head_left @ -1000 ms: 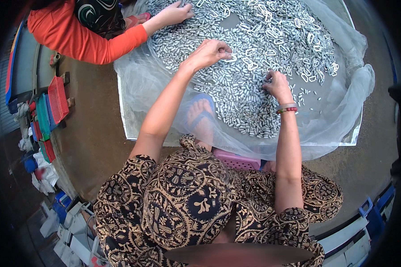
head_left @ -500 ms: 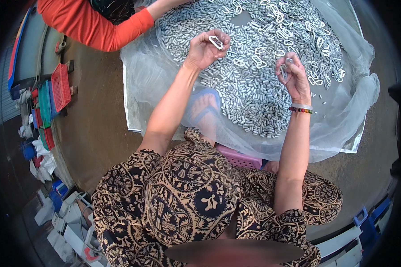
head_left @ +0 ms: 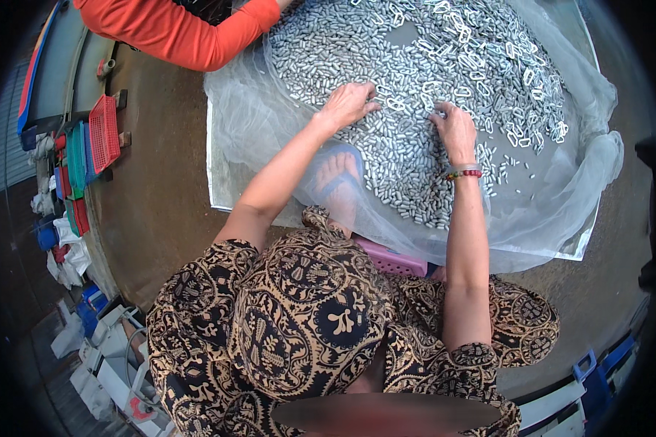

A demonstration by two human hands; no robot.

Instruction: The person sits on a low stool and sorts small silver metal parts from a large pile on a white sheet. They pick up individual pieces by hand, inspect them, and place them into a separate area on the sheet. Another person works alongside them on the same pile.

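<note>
A broad heap of small silver metal cylinders (head_left: 397,164) lies in front of me, with loose oval metal links (head_left: 514,51) scattered over its far and right parts. My left hand (head_left: 347,105) reaches down to the heap's middle, thumb and forefinger bent and a gap between them, beside a few pale links (head_left: 394,103). To its right, my right hand (head_left: 455,131) rests low over the cylinders with its fingers curled together. What lies under those fingertips is hidden. A bracelet of red beads (head_left: 465,173) circles my right wrist.
Sheer white netting (head_left: 554,211) spreads under and around the heap. A co-worker's red sleeve (head_left: 189,40) reaches in at the upper left. My sandalled foot (head_left: 339,171) shows under the netting, near a pink plastic stool (head_left: 393,260). A red basket (head_left: 104,136) stands left.
Both hands have come down from above the heap to its surface, the right one also moving left. The links held in the raised hands no longer show in them. The co-worker's sleeve has shifted slightly.
</note>
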